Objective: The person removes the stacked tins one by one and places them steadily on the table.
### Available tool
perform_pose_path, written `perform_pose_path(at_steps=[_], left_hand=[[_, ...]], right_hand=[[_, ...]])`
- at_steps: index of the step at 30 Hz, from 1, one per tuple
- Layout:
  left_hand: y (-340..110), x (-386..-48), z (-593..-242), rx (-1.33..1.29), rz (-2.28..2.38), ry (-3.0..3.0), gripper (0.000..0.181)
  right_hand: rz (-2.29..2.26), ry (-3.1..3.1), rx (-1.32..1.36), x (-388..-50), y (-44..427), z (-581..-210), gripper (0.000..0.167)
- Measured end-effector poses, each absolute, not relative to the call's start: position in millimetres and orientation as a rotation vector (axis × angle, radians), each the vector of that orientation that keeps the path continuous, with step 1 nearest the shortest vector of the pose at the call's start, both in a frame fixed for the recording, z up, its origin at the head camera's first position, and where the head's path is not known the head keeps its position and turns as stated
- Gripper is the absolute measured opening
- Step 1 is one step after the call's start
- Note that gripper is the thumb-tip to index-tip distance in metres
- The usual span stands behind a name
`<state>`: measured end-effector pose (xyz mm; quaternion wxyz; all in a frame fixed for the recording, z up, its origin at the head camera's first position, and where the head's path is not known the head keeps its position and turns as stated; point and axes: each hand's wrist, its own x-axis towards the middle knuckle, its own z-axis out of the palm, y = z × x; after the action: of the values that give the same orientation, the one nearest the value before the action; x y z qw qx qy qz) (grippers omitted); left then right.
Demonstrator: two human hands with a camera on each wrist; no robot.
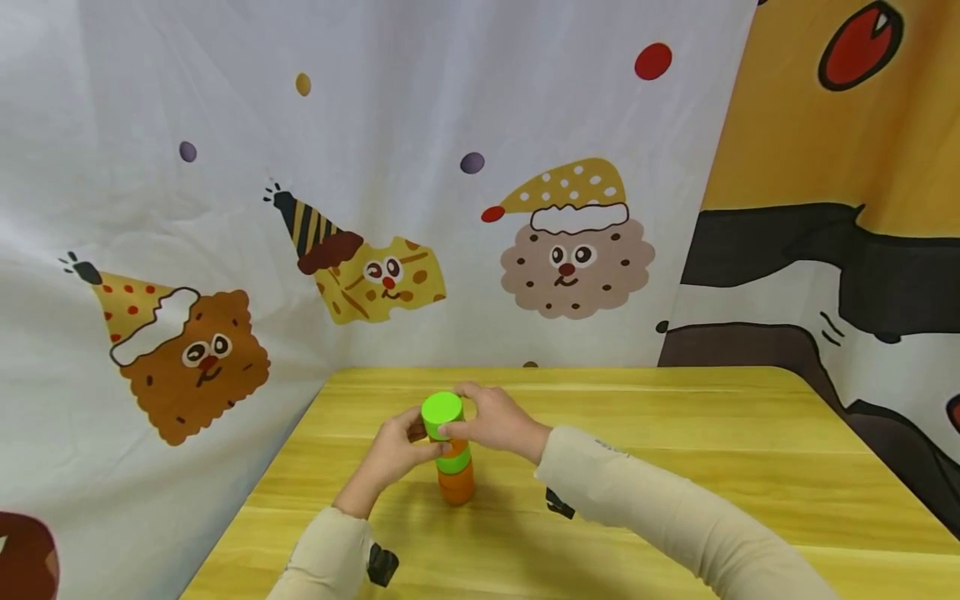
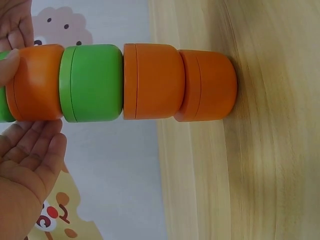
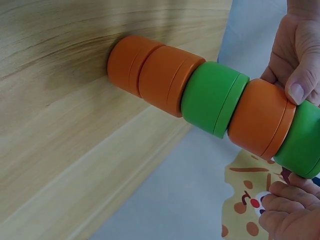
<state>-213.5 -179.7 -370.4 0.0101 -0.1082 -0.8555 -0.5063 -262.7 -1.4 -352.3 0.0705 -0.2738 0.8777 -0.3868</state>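
We are holding our left arm (image 1: 326, 546) and right arm (image 1: 660, 500) out, both sleeved and angling inward; our left hand (image 1: 395, 452) is pinching slightly lower, its thumb (image 3: 297, 90) pressing, while our right hand (image 1: 498, 421) is pinching just above, its lower fingers (image 3: 287, 210) lying loosely

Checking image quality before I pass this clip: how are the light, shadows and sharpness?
Head view: soft shadow on the table, top green container bright and almost flat; left wrist view: stack lies sideways in frame, faint sheen, seams sharp; right wrist view: stack slants, dim shadow at its base, no harsh glare.
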Motion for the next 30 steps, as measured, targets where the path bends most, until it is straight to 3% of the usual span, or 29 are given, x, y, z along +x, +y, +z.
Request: perform_pose_path(at_steps=[9,16,30], left_hand=[[-180,-215,-372,-0.341,-1.586,-2.668,0.045],[-189,-232,-398,-0.322,-1.604,-2.662,0.047],[-192,-239,-403,-0.331,-1.636,-2.669,0.054]], right_hand=[[-1.233,2.616,-0.804,-263,-2,-357,0.06],[-1.246,2.631,-0.779,-263,1,-359,0.063],[-1.426,2.643,-0.723,-272,28,-366,0.056]])
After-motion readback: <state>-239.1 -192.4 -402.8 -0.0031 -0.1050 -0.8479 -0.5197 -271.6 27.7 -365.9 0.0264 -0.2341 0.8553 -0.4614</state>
